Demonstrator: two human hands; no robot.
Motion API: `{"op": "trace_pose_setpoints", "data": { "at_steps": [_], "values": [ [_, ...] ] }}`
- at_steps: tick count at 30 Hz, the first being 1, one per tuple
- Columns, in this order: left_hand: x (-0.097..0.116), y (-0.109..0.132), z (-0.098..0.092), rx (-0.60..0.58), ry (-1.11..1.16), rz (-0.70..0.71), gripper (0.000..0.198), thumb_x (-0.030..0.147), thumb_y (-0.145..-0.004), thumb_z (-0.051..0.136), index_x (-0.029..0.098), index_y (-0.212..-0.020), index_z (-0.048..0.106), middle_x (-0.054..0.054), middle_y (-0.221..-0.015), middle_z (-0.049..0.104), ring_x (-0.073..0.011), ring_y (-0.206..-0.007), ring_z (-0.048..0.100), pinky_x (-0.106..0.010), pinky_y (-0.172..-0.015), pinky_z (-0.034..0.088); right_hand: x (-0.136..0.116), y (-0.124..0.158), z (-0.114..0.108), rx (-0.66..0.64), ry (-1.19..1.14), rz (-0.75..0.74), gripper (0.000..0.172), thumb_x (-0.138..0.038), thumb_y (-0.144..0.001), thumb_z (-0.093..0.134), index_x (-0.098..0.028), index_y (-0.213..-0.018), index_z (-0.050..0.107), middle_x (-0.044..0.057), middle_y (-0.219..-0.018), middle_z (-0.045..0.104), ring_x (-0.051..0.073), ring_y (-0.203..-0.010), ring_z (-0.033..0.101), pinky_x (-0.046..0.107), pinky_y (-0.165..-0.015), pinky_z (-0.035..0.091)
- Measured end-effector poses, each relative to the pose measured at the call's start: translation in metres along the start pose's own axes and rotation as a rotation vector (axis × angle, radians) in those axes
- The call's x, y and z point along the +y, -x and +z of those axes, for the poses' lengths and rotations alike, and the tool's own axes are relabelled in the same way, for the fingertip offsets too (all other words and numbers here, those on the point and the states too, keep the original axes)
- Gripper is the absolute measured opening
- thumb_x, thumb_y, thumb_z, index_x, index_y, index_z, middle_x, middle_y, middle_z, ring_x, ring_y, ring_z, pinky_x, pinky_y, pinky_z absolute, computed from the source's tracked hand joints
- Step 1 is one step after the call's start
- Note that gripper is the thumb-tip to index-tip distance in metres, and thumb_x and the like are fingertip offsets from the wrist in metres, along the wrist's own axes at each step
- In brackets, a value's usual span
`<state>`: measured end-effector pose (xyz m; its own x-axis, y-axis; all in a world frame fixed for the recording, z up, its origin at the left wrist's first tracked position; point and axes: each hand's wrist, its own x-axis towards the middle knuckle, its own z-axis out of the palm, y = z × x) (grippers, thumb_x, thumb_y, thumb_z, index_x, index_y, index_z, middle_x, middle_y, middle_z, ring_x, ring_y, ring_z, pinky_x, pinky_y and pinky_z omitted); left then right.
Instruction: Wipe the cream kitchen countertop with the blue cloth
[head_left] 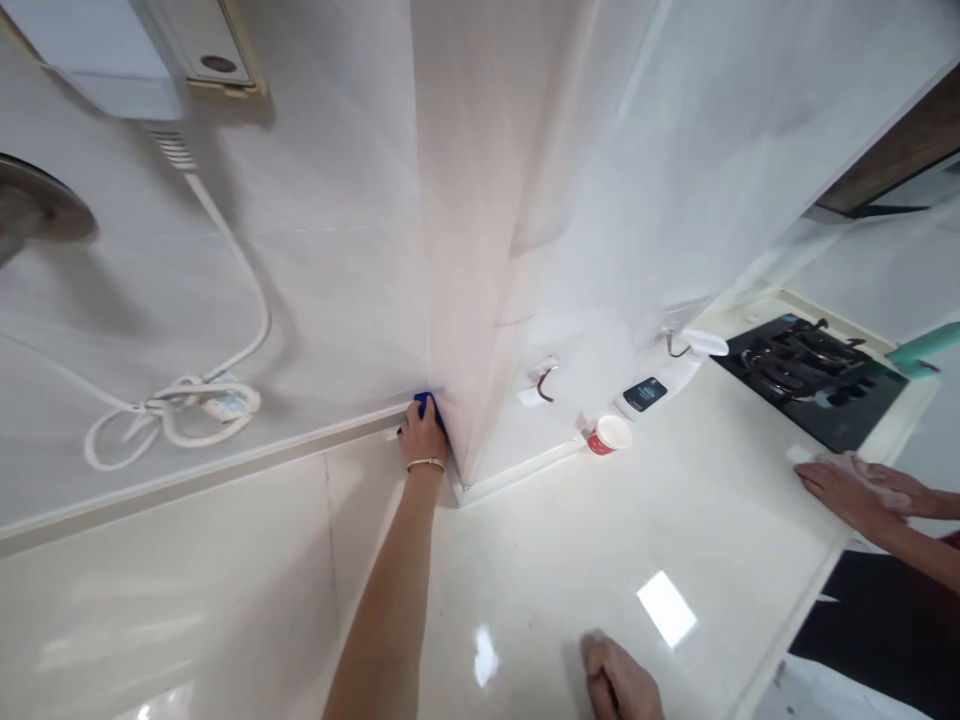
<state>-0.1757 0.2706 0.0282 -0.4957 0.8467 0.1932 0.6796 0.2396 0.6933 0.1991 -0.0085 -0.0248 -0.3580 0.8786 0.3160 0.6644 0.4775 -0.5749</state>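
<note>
At the inner corner where the counter meets the wall, my left hand (423,438) presses a small dark-blue cloth (425,401) into the edge. Its fingers are closed over the cloth, hiding most of it, and a thin bracelet circles the wrist. My right hand (622,682) is at the bottom of the view, curled into a fist over the pale glossy counter (555,560). Nothing shows in its fingers. A narrow raised ledge (225,468) runs along the wall's foot beside my left hand.
A paper cup (611,434) and a white spray bottle (660,385) stand by the wall pillar, below hooks. Farther right is a black gas hob (814,375). Another person's hands (855,492) hold a pale cloth on the counter. A looped white cable (172,410) hangs left.
</note>
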Motion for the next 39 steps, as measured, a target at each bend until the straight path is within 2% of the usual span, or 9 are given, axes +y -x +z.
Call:
{"op": "trace_pose_setpoints", "data": {
  "at_steps": [5, 9, 16, 19, 25, 27, 34, 36, 39],
  "values": [
    [-0.004, -0.016, -0.016, -0.069, -0.059, 0.085, 0.044, 0.013, -0.093, 0.046, 0.016, -0.134, 0.061, -0.017, -0.143, 0.058, -0.0289, -0.129, 0.057, -0.052, -0.110, 0.048, 0.004, 0.003, 0.007, -0.008, 0.005, -0.006, 0.019, -0.009, -0.093, 0.043, -0.026, -0.087, 0.047, -0.004, -0.072, 0.052, 0.013, -0.060, 0.053, 0.023, -0.058, 0.045],
    [-0.009, 0.001, -0.033, -0.135, -0.114, 0.169, 0.031, 0.018, -0.091, 0.060, 0.017, -0.122, 0.067, -0.011, -0.133, 0.065, -0.0243, -0.119, 0.062, -0.049, -0.105, 0.052, 0.005, 0.002, 0.010, 0.014, -0.010, -0.026, 0.019, -0.008, -0.091, 0.042, -0.026, -0.087, 0.046, -0.004, -0.073, 0.053, 0.013, -0.062, 0.054, 0.023, -0.059, 0.044],
    [-0.006, 0.077, -0.047, -0.120, -0.226, 0.293, 0.041, 0.011, -0.087, 0.051, 0.021, -0.118, 0.075, -0.012, -0.127, 0.067, -0.0243, -0.108, 0.064, -0.039, -0.100, 0.055, 0.001, -0.002, 0.013, 0.066, -0.006, -0.051, 0.019, -0.008, -0.091, 0.041, -0.026, -0.088, 0.046, -0.004, -0.074, 0.052, 0.014, -0.063, 0.054, 0.023, -0.061, 0.044],
    [-0.006, 0.116, -0.049, -0.084, -0.257, 0.352, 0.044, 0.012, -0.088, 0.047, 0.020, -0.122, 0.073, -0.014, -0.127, 0.066, -0.0259, -0.107, 0.063, -0.041, -0.098, 0.056, 0.000, -0.003, 0.014, 0.066, 0.007, -0.048, 0.020, -0.006, -0.090, 0.040, -0.026, -0.087, 0.043, -0.004, -0.073, 0.051, 0.014, -0.062, 0.052, 0.024, -0.061, 0.042],
    [-0.006, 0.219, -0.040, -0.106, -0.276, 0.559, 0.045, 0.007, -0.086, 0.049, 0.030, -0.113, 0.078, -0.009, -0.120, 0.073, -0.0258, -0.096, 0.062, -0.043, -0.088, 0.056, 0.001, -0.005, 0.015, 0.088, 0.017, -0.056, 0.023, -0.004, -0.087, 0.038, -0.026, -0.089, 0.043, -0.003, -0.078, 0.053, 0.015, -0.069, 0.054, 0.025, -0.065, 0.041],
    [-0.002, 0.247, -0.036, -0.108, -0.265, 0.614, 0.047, 0.008, -0.088, 0.049, 0.031, -0.119, 0.075, -0.008, -0.122, 0.073, -0.0254, -0.094, 0.062, -0.043, -0.087, 0.055, 0.000, -0.006, 0.015, 0.109, 0.019, -0.056, 0.024, -0.003, -0.085, 0.038, -0.026, -0.089, 0.043, -0.003, -0.077, 0.053, 0.015, -0.069, 0.054, 0.025, -0.065, 0.040],
    [0.027, 0.289, -0.032, -0.223, -0.141, 0.876, 0.046, 0.026, -0.093, 0.055, 0.030, -0.139, 0.061, -0.007, -0.124, 0.074, -0.0213, -0.104, 0.065, -0.039, -0.093, 0.056, -0.004, -0.011, 0.013, 0.198, -0.014, -0.048, 0.027, 0.000, -0.081, 0.040, -0.025, -0.090, 0.047, -0.001, -0.079, 0.057, 0.015, -0.071, 0.055, 0.025, -0.066, 0.038],
    [0.034, 0.291, -0.036, -0.301, -0.063, 0.853, 0.044, 0.032, -0.093, 0.056, 0.032, -0.137, 0.062, -0.007, -0.130, 0.071, -0.0213, -0.115, 0.064, -0.039, -0.100, 0.055, -0.004, -0.012, 0.011, 0.213, -0.043, -0.033, 0.027, 0.000, -0.080, 0.041, -0.024, -0.090, 0.048, -0.001, -0.080, 0.057, 0.015, -0.071, 0.055, 0.024, -0.066, 0.038],
    [0.036, 0.283, -0.042, -0.311, 0.024, 0.559, 0.043, 0.040, -0.096, 0.047, 0.025, -0.133, 0.064, -0.012, -0.139, 0.064, -0.0248, -0.130, 0.057, -0.046, -0.113, 0.047, -0.002, -0.011, 0.008, 0.209, -0.085, 0.011, 0.025, -0.002, -0.080, 0.043, -0.024, -0.090, 0.050, -0.001, -0.080, 0.058, 0.015, -0.071, 0.055, 0.024, -0.067, 0.039]
  ]
}}
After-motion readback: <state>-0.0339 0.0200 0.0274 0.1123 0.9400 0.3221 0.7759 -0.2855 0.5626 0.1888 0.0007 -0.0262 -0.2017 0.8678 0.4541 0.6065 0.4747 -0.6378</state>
